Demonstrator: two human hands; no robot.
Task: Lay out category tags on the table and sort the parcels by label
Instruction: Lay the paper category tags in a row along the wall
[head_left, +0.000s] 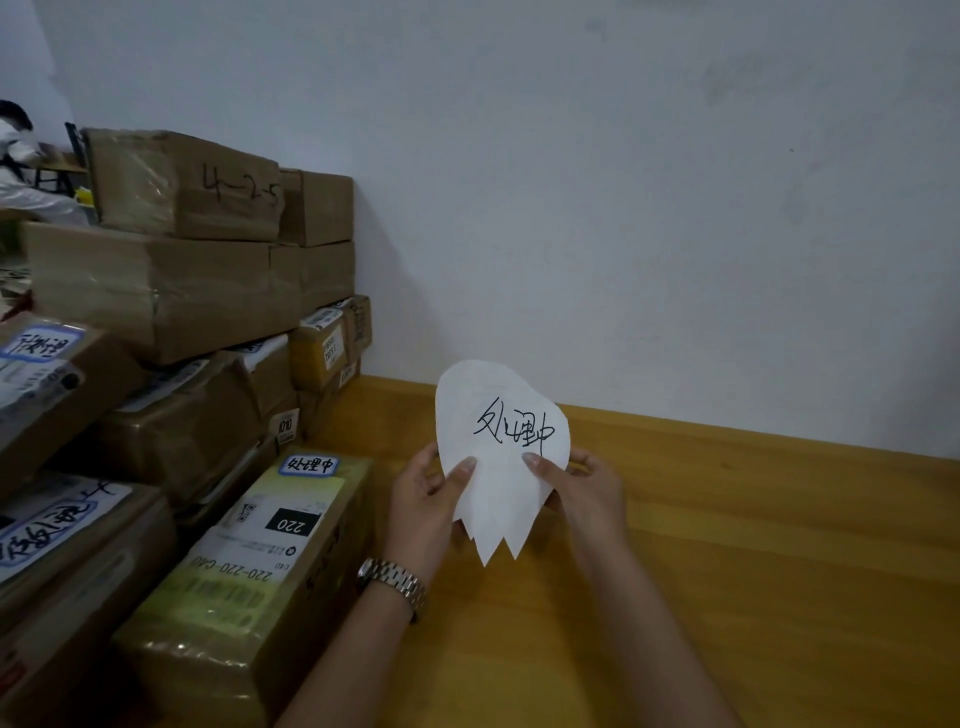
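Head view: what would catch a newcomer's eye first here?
First, the fan of white paper tags in the centre, the top one hand-lettered in black. The left hand and right hand pinch it above the yellow table. Next come the cardboard parcels, stacked high at the left.

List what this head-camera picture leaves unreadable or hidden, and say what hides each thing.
All in the head view:
- Writing on the sheets behind the front paper tag, held by the left hand and right hand: the front tag covers it.
- Fine print on the 220 parcel: too small, blurred.
- Labels on the left-edge parcels: cut off by the frame.
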